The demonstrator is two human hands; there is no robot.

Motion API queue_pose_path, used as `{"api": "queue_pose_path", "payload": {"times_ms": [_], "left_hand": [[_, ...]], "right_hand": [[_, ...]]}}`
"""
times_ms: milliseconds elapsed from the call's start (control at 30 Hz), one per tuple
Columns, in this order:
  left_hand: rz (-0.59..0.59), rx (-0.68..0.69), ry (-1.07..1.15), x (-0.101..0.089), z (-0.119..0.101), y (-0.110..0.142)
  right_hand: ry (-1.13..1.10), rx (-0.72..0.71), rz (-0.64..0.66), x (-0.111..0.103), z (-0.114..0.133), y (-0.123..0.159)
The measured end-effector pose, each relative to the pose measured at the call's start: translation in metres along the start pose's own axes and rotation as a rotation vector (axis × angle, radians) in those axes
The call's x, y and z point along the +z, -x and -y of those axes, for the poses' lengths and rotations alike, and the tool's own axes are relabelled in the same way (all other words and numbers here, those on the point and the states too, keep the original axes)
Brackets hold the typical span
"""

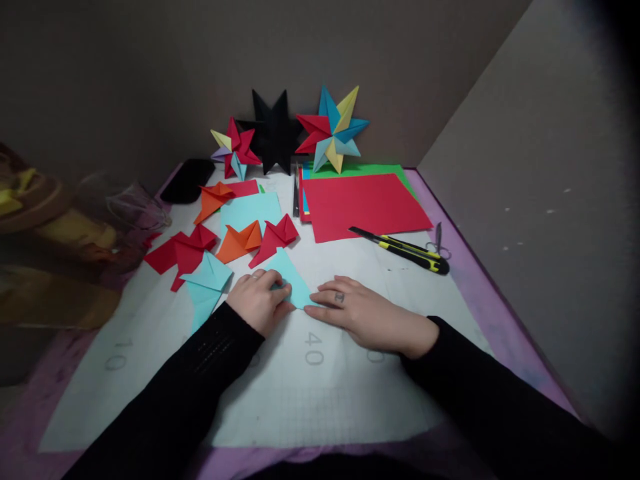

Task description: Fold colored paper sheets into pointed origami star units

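A light blue piece of folded paper point(295, 283) lies on the white gridded sheet between my hands. My left hand point(260, 298) has its fingers curled over the paper's left side, thumb near the bent fingers. Stretched out flat, the fingers of my right hand point(357, 308) touch the paper's right corner with their tips. Just left of my left hand is another light blue folded paper piece point(206, 280). Beyond the hands lie a red folded piece point(275, 239) and an orange folded piece point(241, 241).
A red paper stack point(365, 207) lies behind my right hand, with a yellow-black utility knife point(407, 253) and small scissors point(439, 243) nearby. Paper stars, one black point(273, 133) and one multicoloured point(334, 133), lean on the wall. A dark phone point(187, 181) sits back left.
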State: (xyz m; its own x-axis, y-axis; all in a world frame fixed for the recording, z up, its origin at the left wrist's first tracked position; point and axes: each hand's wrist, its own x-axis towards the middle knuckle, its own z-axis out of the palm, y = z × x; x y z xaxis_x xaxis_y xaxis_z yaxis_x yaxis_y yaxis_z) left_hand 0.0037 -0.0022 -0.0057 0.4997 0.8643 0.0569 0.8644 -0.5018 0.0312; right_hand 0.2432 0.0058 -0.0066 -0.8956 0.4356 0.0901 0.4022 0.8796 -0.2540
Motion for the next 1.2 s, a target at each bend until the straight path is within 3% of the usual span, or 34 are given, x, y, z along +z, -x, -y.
{"api": "queue_pose_path", "payload": {"times_ms": [233,400,733,933,1200], "left_hand": [[-0.002,0.017,0.011,0.001,0.004,0.002],[-0.052,0.045,0.072,0.005,0.005,0.000],[-0.162,0.342,0.261,0.024,0.005,-0.005],[-0.077,0.289,0.228,0.026,0.000,-0.007],[0.034,0.122,0.182,0.017,-0.014,-0.008]], "right_hand": [[-0.030,0.004,0.038,-0.002,-0.003,0.005],[-0.187,-0.008,-0.071,0.002,-0.011,0.007],[-0.222,0.037,-0.035,0.002,-0.013,0.003],[-0.195,0.037,-0.014,0.003,-0.014,0.004],[-0.198,0.043,0.013,0.000,-0.014,0.003]]}}
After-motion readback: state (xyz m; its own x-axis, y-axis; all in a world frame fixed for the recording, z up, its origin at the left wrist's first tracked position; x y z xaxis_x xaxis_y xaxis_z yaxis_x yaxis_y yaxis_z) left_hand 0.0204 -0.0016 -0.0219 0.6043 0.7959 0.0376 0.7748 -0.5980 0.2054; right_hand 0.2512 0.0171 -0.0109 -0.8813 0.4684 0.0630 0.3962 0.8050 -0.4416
